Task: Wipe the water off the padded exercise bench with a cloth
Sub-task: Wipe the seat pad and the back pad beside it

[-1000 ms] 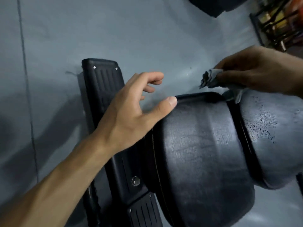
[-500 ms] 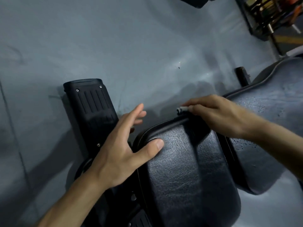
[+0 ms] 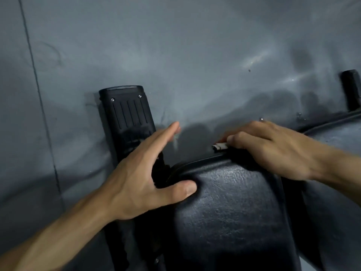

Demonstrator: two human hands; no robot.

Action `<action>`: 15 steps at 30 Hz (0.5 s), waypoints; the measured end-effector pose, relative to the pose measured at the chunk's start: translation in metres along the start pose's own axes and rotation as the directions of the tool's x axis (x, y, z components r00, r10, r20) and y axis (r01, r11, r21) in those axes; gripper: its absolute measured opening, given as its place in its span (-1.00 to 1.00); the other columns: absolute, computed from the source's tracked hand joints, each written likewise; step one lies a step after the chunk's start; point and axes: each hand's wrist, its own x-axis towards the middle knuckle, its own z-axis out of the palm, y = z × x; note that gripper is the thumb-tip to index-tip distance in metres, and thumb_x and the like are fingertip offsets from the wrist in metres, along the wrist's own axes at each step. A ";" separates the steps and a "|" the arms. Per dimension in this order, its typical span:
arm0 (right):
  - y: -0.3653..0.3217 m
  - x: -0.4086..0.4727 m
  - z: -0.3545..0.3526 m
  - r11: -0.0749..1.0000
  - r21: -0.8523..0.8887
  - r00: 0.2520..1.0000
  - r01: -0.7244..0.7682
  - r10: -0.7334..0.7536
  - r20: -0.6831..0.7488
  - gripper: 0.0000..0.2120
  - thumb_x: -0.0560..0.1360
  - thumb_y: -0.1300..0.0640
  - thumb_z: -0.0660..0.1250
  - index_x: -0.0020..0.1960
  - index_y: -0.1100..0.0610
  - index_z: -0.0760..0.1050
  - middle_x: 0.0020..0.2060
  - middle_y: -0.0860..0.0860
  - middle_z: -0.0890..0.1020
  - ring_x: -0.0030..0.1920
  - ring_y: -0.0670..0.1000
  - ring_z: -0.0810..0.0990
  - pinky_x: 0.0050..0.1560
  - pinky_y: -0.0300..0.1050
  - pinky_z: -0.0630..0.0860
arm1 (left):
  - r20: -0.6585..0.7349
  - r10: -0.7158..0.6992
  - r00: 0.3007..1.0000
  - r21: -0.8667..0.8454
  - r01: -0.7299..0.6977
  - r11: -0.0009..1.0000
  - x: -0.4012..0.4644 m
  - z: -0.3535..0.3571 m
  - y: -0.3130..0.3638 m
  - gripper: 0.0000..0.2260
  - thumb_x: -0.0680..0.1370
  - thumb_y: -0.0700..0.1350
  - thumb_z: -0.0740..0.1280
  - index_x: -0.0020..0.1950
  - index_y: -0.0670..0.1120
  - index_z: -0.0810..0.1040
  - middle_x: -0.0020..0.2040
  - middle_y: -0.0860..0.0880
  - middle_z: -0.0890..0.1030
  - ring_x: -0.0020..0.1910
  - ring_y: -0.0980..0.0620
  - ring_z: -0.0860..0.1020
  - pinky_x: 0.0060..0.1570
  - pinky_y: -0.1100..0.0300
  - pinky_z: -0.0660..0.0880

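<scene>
A padded exercise bench (image 3: 230, 208), black with a leather-like grain, fills the lower right of the head view and stands on a grey floor (image 3: 175, 45). It comes in two cushions: a seat pad under both hands, and a longer back pad (image 3: 336, 153) running away to the right, so the bench's long axis lies left to right across the view. A ribbed black foot of the frame (image 3: 127, 114) juts out past the bench's left end.

The left hand (image 3: 142, 173) is spread, its thumb pressing the seat pad's left edge and its straight fingers reaching out over the frame. The right hand (image 3: 273, 151) sits at the seat pad's far edge, fingers curled around a small pale cloth (image 3: 219, 146), of which only a bunched tip peeks out.

The right hand is nearer the back pad, so wiping would likely run rightward along the bench.
</scene>
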 end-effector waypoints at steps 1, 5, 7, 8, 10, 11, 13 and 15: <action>0.005 0.001 -0.003 0.999 0.032 1.000 -0.011 0.010 0.026 -0.71 0.65 0.08 0.11 -0.01 0.00 0.61 -0.13 -0.17 0.59 -0.02 -0.19 0.46 0.07 -0.48 0.26 | 0.005 -0.025 1.000 0.014 0.025 1.000 -0.001 0.000 0.002 -0.05 0.39 0.51 0.34 0.66 0.24 0.01 0.60 0.28 0.20 0.60 0.17 0.19 0.51 -0.12 0.27; 0.017 0.013 -0.001 0.989 -0.047 0.976 0.143 -0.133 0.173 -0.65 0.68 0.03 0.04 0.25 0.06 0.55 0.13 -0.06 0.61 0.17 -0.01 0.50 0.23 -0.15 0.34 | -0.009 -0.137 0.991 0.082 0.137 0.987 -0.006 -0.003 0.014 -0.04 0.38 0.49 0.35 0.66 0.24 0.01 0.60 0.32 0.17 0.60 0.22 0.16 0.54 -0.10 0.23; 0.022 0.013 0.000 0.981 0.048 0.968 0.186 -0.191 0.161 -0.60 0.67 -0.04 -0.01 0.22 0.13 0.51 0.11 0.01 0.64 0.14 0.08 0.55 0.23 0.10 0.42 | -0.009 -0.210 0.978 0.111 0.210 0.971 -0.009 -0.005 0.022 -0.03 0.37 0.53 0.34 0.66 0.24 0.02 0.60 0.32 0.18 0.60 0.23 0.15 0.55 -0.10 0.20; 0.023 0.009 -0.002 0.978 0.095 0.971 0.188 -0.199 0.133 -0.55 0.63 -0.08 -0.04 0.19 0.14 0.52 0.08 0.03 0.66 0.11 0.09 0.58 0.20 0.14 0.45 | -0.014 -0.253 0.967 0.132 0.252 0.959 -0.010 -0.008 0.026 -0.03 0.35 0.55 0.33 0.65 0.28 0.01 0.60 0.33 0.17 0.60 0.23 0.13 0.56 -0.12 0.19; 0.029 -0.006 -0.005 0.971 0.147 0.979 0.191 -0.199 0.042 -0.48 0.61 -0.12 -0.08 0.11 0.14 0.57 -0.05 0.05 0.69 -0.03 0.10 0.63 0.04 0.15 0.53 | -0.015 -0.342 0.940 0.196 0.338 0.920 -0.013 -0.012 0.038 -0.02 0.32 0.59 0.31 0.63 0.34 -0.02 0.61 0.35 0.12 0.60 0.28 0.09 0.57 -0.11 0.17; 0.031 -0.014 -0.006 0.968 0.183 0.984 0.171 -0.176 0.009 -0.50 0.61 -0.12 -0.06 0.07 0.13 0.58 -0.16 0.06 0.69 -0.15 0.10 0.64 -0.10 0.12 0.56 | -0.009 -0.384 0.923 0.228 0.376 0.898 -0.015 -0.013 0.043 -0.02 0.31 0.60 0.30 0.63 0.35 -0.03 0.60 0.37 0.10 0.59 0.31 0.07 0.57 -0.05 0.16; 0.027 -0.024 -0.008 0.973 0.179 0.989 0.142 -0.147 0.015 -0.60 0.57 -0.08 -0.01 0.01 0.08 0.55 -0.27 0.02 0.63 -0.29 0.03 0.60 -0.25 0.00 0.53 | -0.015 -0.454 0.891 0.291 0.438 0.850 -0.016 -0.014 0.056 -0.03 0.32 0.58 0.28 0.63 0.33 -0.02 0.60 0.39 0.08 0.57 0.37 0.05 0.56 0.10 0.15; 0.007 -0.019 -0.006 0.981 0.057 0.983 0.186 -0.185 -0.015 -0.68 0.60 0.06 0.03 -0.14 0.04 0.52 -0.31 0.02 0.57 -0.32 0.10 0.56 -0.26 0.05 0.53 | -0.033 -0.480 0.877 0.315 0.465 0.827 -0.018 -0.013 0.063 -0.03 0.35 0.58 0.25 0.66 0.24 0.04 0.62 0.32 0.11 0.58 0.33 0.09 0.57 0.10 0.18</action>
